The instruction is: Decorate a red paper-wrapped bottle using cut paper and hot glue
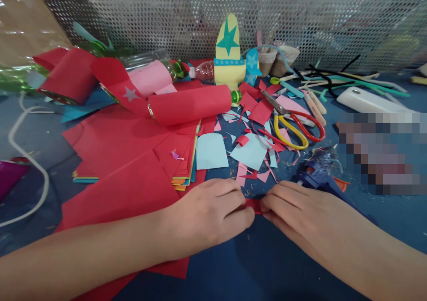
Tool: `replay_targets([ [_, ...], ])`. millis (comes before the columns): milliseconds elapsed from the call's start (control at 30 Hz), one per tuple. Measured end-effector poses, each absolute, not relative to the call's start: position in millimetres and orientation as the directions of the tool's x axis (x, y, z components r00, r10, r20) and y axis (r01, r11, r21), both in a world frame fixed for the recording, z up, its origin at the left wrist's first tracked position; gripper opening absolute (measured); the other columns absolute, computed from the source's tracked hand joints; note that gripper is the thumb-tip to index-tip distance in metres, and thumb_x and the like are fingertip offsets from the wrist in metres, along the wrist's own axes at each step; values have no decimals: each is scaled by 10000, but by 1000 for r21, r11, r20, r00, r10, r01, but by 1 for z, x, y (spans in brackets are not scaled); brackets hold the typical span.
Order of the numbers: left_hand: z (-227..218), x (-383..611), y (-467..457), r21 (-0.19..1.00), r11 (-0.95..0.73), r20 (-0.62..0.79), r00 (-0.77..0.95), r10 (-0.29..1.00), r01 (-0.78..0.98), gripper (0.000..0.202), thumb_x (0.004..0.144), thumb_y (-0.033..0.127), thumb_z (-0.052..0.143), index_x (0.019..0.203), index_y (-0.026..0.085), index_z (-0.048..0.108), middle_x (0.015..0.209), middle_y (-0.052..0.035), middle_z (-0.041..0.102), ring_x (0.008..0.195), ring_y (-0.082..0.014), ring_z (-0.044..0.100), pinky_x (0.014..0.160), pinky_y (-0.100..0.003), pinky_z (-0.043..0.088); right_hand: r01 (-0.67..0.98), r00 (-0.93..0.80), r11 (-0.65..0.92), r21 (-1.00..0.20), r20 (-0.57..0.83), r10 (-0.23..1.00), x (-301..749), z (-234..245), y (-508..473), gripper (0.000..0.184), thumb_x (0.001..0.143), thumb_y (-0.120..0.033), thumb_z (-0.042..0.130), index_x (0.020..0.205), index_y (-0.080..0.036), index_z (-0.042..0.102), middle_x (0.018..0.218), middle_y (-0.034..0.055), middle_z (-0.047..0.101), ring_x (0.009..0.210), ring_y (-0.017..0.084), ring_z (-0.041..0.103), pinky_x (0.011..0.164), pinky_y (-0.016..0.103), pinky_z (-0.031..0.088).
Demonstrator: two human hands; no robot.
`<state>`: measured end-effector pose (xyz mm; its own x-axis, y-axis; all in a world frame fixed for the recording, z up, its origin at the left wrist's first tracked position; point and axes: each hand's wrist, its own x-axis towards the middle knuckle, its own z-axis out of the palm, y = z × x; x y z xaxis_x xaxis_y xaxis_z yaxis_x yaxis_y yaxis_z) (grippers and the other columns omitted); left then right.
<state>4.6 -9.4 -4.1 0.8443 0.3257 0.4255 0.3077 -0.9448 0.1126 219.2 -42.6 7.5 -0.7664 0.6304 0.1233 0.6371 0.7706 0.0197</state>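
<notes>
My left hand (210,214) and my right hand (295,212) meet at the near middle of the blue table (267,265). Together they pinch a small red paper piece (254,204) between their fingertips; most of it is hidden by the fingers. Just behind my right hand lies a blue glue gun (316,176). A large red paper sheet (123,190) lies under my left forearm.
A stack of coloured paper (182,176), light blue cutouts (211,150) and red scraps cover the middle. Scissors with red and yellow handles (295,125) lie to the right. Red-wrapped bottles (190,105), a yellow paper rocket (228,54), pipe cleaners (333,81) and a perforated metal wall stand behind.
</notes>
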Motion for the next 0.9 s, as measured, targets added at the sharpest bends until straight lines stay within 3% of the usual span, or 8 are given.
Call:
replay_targets([
  [233, -4, 3, -9, 89, -955, 401, 868, 294, 282, 160, 901, 98, 515, 800, 132, 634, 725, -18, 606, 793, -173, 542, 706, -282, 496, 646, -755, 762, -45, 111, 647, 220, 10, -40, 182, 832, -42, 483, 839, -186, 593, 730, 24, 619, 645, 186, 576, 541, 295, 439],
  [367, -3, 2, -9, 84, -955, 404, 867, 293, 284, 161, 903, 91, 511, 833, 120, 653, 741, -24, 621, 815, -189, 556, 725, -304, 508, 634, -755, 768, -95, 138, 641, 222, 16, -39, 225, 858, -49, 451, 848, -202, 617, 704, 15, 608, 613, 161, 568, 504, 265, 416],
  [900, 0, 3, -8, 186, -938, 364, 866, 342, 292, 204, 924, 94, 471, 843, 108, 657, 758, -36, 618, 772, -165, 546, 710, -273, 508, 624, -761, 774, -104, 144, 633, 220, 17, -39, 265, 886, -48, 414, 839, -177, 641, 733, 27, 628, 650, 168, 590, 547, 283, 466],
])
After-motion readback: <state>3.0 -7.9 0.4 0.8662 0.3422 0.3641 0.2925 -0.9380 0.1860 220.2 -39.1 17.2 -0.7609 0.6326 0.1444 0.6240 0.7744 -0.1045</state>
